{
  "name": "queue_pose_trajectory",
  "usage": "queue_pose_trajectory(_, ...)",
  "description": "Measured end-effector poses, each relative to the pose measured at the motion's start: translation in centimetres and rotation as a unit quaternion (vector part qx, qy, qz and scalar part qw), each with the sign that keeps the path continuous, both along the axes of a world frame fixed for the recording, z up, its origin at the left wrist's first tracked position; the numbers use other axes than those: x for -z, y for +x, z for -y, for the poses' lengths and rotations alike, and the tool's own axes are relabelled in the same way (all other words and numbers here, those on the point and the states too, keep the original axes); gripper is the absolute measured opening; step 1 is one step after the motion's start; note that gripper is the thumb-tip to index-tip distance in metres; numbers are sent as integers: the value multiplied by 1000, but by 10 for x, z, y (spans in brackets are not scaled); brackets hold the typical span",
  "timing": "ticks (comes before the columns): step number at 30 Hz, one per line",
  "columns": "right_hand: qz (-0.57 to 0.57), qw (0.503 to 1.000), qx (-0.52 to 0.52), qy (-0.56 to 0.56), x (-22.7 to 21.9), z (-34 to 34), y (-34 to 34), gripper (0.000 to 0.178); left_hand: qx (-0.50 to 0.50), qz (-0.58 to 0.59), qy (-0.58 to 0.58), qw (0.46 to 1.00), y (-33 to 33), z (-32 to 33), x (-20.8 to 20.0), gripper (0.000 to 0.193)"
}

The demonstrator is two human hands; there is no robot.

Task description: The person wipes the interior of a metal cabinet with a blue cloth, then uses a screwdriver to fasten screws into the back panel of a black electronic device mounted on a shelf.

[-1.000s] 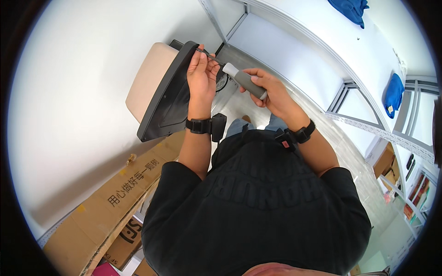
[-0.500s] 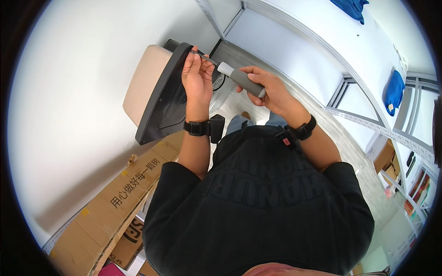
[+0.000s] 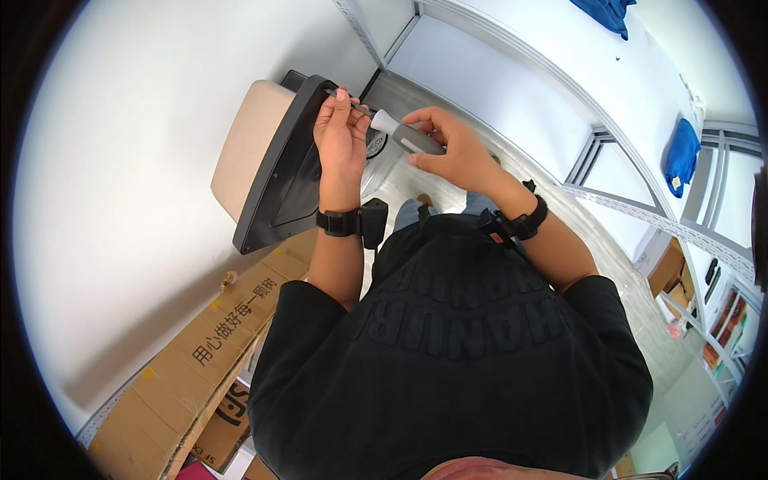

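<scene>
My right hand is around the grey handle of a screwdriver, with the thumb on the near side and the fingers on the far side. The screwdriver has a white collar and a thin metal shaft slanting up to the left. My left hand is palm up, its fingertips pinching the shaft near the tip. That tip meets the upper edge of a black plastic shell, which looks like the underside of a seat. A beige padded part backs the shell, which stands tilted against the wall side.
A long cardboard box lies below the seat at the left, with another carton under it. White framed panels rise ahead and to the right. Blue cloths hang at the right, above shelves holding boxes.
My right hand has turned and loosened slightly on the handle, its thumb now lower and its fingers further forward. The left hand keeps its place at the shaft.
</scene>
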State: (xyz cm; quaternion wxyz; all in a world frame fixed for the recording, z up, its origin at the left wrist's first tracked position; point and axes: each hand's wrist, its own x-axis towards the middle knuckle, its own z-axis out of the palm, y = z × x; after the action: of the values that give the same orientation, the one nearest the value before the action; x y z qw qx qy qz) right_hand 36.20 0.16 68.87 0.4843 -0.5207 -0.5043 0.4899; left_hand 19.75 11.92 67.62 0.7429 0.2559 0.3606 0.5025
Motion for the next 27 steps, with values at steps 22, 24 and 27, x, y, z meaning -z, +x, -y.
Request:
queue_pose_trajectory(22,-138,963,-87,-216,-13,-11,10,55,1,-3,1,1000,-2,2,2,18)
queue_pose_trajectory(24,-133,960,-94,-226,-12,-13,9,58,-10,-32,1,999,-2,2,6,17)
queue_pose_trajectory(27,-99,960,-126,-230,-6,-16,12,59,-21,-53,-8,998,-2,1,8,16)
